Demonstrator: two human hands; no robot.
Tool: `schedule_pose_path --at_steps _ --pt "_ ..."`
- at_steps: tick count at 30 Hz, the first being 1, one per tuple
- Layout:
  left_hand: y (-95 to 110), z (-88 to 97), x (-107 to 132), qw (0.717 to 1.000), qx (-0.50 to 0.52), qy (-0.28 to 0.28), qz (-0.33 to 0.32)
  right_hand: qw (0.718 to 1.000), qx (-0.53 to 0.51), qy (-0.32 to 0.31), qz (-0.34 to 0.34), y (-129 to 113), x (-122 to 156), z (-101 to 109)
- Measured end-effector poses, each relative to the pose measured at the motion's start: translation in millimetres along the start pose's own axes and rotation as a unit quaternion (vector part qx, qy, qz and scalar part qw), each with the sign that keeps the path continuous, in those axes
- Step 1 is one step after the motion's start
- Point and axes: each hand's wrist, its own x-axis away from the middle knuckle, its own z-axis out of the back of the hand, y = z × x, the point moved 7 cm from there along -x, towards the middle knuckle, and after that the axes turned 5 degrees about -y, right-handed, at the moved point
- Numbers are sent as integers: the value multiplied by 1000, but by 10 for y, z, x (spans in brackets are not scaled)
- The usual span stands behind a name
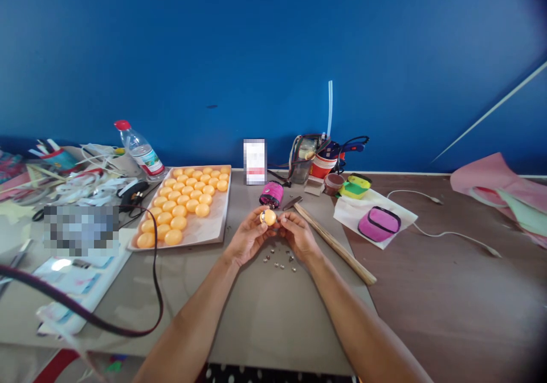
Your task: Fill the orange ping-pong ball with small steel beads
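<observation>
My left hand (248,236) holds an orange ball (269,217) in its fingertips above the grey mat (256,309). My right hand (298,233) meets it from the right, its fingers pinched against the ball's side; what they pinch is too small to make out. Several small metal studs (280,259) lie scattered on the mat just below both hands. A tray (212,232) filled with several orange balls sits to the left.
A wooden-handled hammer (333,240) lies right of my hands. A pink roll (272,194) stands behind them. A black cable (156,280) loops at the left. A water bottle (139,150), cups, a pink pouch (379,223) on paper and pink sheets (499,189) surround the mat.
</observation>
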Motion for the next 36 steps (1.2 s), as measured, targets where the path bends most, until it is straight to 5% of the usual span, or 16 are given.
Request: schedule_pose_path --at_steps 36 --pt "-25 36 -7 997 66 22 35 1000 16 -9 -2 21 -11 -2"
